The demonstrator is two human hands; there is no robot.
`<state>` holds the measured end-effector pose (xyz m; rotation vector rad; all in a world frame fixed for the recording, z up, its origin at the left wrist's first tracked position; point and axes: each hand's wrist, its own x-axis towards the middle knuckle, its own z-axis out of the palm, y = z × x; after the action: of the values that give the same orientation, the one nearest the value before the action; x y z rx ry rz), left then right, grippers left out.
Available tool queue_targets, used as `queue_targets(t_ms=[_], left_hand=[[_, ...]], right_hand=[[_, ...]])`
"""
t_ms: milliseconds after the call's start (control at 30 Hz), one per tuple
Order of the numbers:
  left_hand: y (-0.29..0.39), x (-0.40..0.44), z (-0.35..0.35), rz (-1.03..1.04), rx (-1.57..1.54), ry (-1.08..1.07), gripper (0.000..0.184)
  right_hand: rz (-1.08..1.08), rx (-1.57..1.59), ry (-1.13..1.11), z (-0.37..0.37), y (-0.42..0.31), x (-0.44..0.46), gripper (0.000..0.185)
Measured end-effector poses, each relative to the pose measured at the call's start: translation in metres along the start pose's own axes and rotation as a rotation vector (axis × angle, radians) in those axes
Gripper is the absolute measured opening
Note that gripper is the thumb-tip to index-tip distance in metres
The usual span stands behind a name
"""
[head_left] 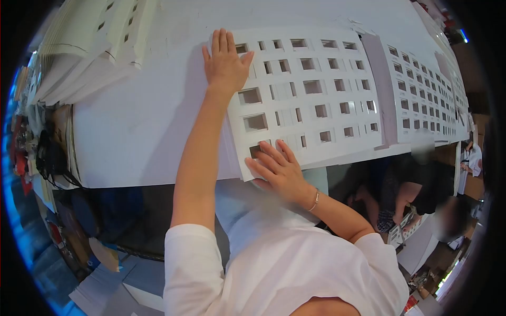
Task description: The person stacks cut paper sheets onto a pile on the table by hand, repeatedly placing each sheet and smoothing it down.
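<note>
A white panel (305, 124) with rows of rectangular cut-out windows lies on the white table in front of me. My left hand (226, 63) rests flat on its upper left corner, fingers together and thumb out to the side. Near the lower left corner, by the table's front edge, my right hand (282, 169) lies palm down with its fingers spread, partly over one cut-out. Neither hand grasps anything. Under the panel's left side, further sheet edges show, so it seems to sit on a stack.
More panels with cut-outs (419, 97) lie to the right. Stacked white sheets (89, 52) stand at the table's (132, 121) back left. A black cable bundle (50, 155) hangs on the left. Beyond the table's right front, another person (416, 184) bends over small framed pieces.
</note>
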<state>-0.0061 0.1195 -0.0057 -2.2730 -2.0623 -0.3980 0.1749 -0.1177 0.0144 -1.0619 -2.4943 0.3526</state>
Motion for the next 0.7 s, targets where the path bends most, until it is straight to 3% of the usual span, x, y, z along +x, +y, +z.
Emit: queue_targets(t_ms=[167, 267, 433, 533, 700], left_hand=[[0.001, 0.002, 0.001, -0.012, 0.055, -0.031, 0.083], [0.001, -0.003, -0.003, -0.007, -0.082, 0.036, 0.084], [0.030, -0.093, -0.043, -0.097, -0.275, -0.060, 0.088], [0.048, -0.150, -0.051, -0.095, -0.184, -0.089, 0.088], [0.051, -0.149, -0.055, -0.099, -0.124, -0.082, 0.086]], right_hand=[[-0.024, -0.018, 0.065, 0.008, 0.006, 0.004, 0.059], [-0.021, -0.017, 0.098, 0.007, 0.002, 0.001, 0.058], [0.013, -0.008, 0.155, 0.007, -0.002, 0.000, 0.058], [0.010, 0.103, 0.159, -0.004, -0.001, 0.001, 0.053], [0.016, 0.285, 0.290, -0.025, 0.010, -0.010, 0.050]])
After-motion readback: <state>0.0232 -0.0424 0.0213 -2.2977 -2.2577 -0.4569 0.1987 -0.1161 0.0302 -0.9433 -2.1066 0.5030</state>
